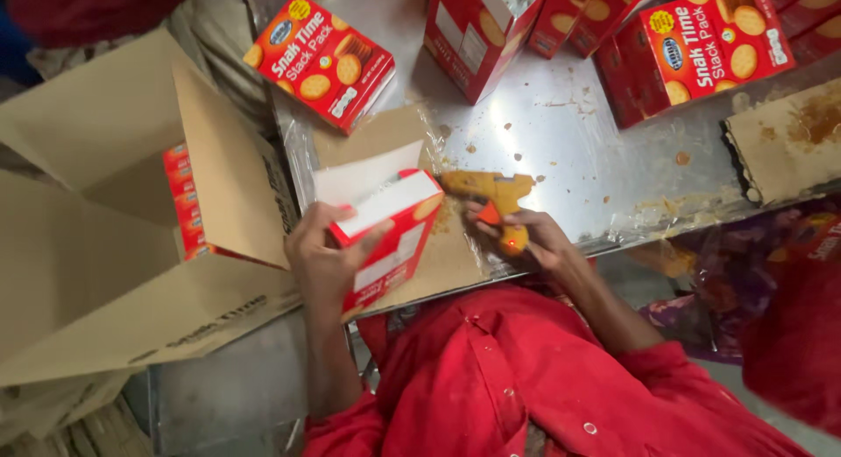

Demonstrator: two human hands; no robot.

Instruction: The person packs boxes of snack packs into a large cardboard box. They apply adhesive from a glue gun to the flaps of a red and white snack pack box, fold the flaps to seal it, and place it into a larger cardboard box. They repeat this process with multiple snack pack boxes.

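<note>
Cardboard shipping carton (105,238) takes up the whole left side, flaps open, a stack of red packs standing inside. Next is the steel table (578,150), smeared with glue drips, more red cracker boxes (701,45) crowding its far edge and a brown cardboard sheet (438,255) under the work. Left hand (324,255) grips a red cracker box (390,233) with its white flap (363,178) up, long axis running from the body toward the table's far right. Right hand (534,238) is clenched on a yellow glue gun (495,198), nozzle pointing left at the box's open end, just beside it, so the right hand is nearer that end.
</note>
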